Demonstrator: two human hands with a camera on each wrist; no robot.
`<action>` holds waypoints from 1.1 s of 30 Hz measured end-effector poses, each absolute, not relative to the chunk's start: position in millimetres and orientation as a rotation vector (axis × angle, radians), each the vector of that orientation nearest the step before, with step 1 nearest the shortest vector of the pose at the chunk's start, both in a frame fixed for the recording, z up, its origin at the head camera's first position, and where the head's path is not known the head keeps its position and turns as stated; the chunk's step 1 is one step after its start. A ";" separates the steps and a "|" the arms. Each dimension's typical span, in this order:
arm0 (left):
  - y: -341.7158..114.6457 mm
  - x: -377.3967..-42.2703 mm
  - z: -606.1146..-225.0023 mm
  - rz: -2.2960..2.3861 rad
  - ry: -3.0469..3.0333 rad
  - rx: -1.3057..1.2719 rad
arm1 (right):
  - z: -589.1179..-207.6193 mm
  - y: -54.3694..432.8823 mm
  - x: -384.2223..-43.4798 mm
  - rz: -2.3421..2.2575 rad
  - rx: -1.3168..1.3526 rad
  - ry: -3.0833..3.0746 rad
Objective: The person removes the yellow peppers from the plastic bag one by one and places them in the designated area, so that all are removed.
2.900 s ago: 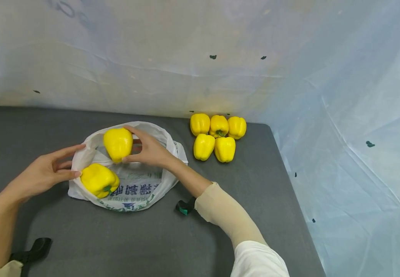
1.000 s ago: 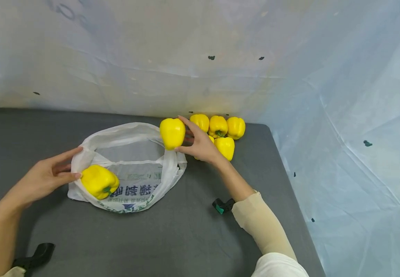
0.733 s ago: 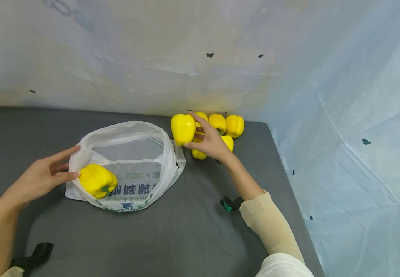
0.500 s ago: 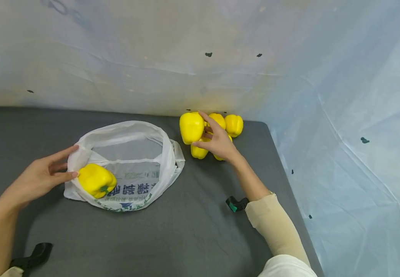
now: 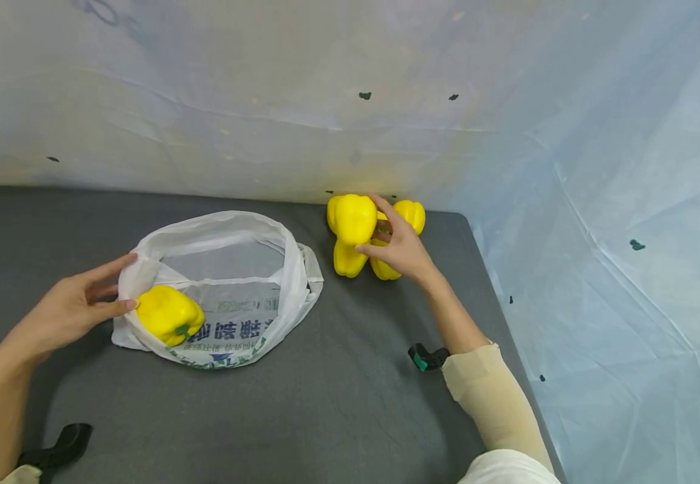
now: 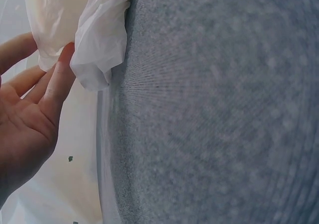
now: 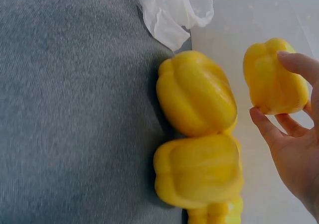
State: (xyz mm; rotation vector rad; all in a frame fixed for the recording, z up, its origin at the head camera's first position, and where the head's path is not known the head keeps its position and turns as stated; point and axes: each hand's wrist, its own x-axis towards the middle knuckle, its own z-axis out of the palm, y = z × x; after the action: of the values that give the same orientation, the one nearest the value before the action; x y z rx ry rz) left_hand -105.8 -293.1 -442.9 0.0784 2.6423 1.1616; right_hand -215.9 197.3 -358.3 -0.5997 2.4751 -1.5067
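Observation:
My left hand [image 5: 74, 310] holds the left rim of a white plastic bag [image 5: 292, 282] with printed writing, thumb and fingertips at its edge. Inside the bag's left part lies a yellow bell pepper [image 5: 169, 314], stem toward me. In the left wrist view, my fingers [image 6: 61, 79] are against the crinkled white plastic. My right hand [image 5: 405, 250] grips another yellow bell pepper [image 7: 276, 79] between thumb and fingers, raised above the table. In the head view it overlaps a group of yellow bell peppers [image 5: 410, 214] at the back, partly hiding them.
A dark grey table [image 5: 301, 417] lies under everything. Pale plastic sheeting [image 5: 265, 101] hangs behind it and along the right side. In the right wrist view, two nearer peppers [image 7: 197, 169] stand side by side on the cloth, close to the bag.
My right hand has carried its pepper from over the bag's opening rightward to the pepper group at the back. The left hand has stayed at the bag's rim.

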 end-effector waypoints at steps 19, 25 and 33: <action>-292.7 -103.4 -445.3 1.155 2.634 0.043 | -358.9 245.9 -210.9 -1.567 -0.581 2.524; -292.9 -102.0 -444.5 1.161 2.641 0.046 | -359.1 256.0 -208.4 -1.522 -0.585 2.578; -292.9 -100.3 -444.9 1.197 2.660 0.103 | -359.0 278.7 -207.0 -1.475 -0.583 2.599</action>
State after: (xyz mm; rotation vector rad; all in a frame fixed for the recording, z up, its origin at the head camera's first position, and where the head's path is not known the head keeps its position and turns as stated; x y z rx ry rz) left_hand -100.3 -292.9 -444.9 0.1026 2.6603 1.1968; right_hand -207.0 278.7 -359.0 -0.5831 2.5992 -1.4749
